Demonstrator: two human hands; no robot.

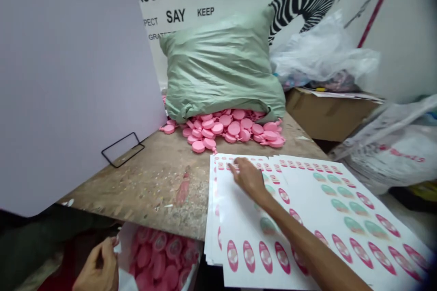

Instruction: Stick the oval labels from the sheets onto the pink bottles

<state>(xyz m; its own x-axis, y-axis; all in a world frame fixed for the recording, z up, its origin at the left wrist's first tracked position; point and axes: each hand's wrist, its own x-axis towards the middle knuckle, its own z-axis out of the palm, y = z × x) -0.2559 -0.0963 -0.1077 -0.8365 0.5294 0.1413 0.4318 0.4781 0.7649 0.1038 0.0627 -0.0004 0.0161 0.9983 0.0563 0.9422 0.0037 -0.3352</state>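
Hanging low in front of the table (153, 186), the left hand (97, 267) has its fingers bent in toward the thumb beside the rim of a white container (125, 278); whether it grips the rim or a small piece, I cannot tell. Inside the container lie pink round cases (159, 264), some showing clear faces. To the right, sticker sheets (235, 211) lie on the table in overlapping stacks, with pink ovals along their edges and green ones further in. The right hand (247, 178) reaches over them, forefinger stretched out at the small stickers near the far edge, the other fingers partly folded; I cannot tell if it pinches one. On the left, a black wire frame (131, 156) sits at the foot of a large pale board (78, 77). At the far right is a printed carrier bag (399, 150). Beyond the sheets, a pink heap (234, 128) of similar cases lies under a green sack (221, 68), with a cardboard box (331, 118) bearing a plastic bag (321, 51) beside it, and behind stands a wall (201, 1) with words and a zebra picture
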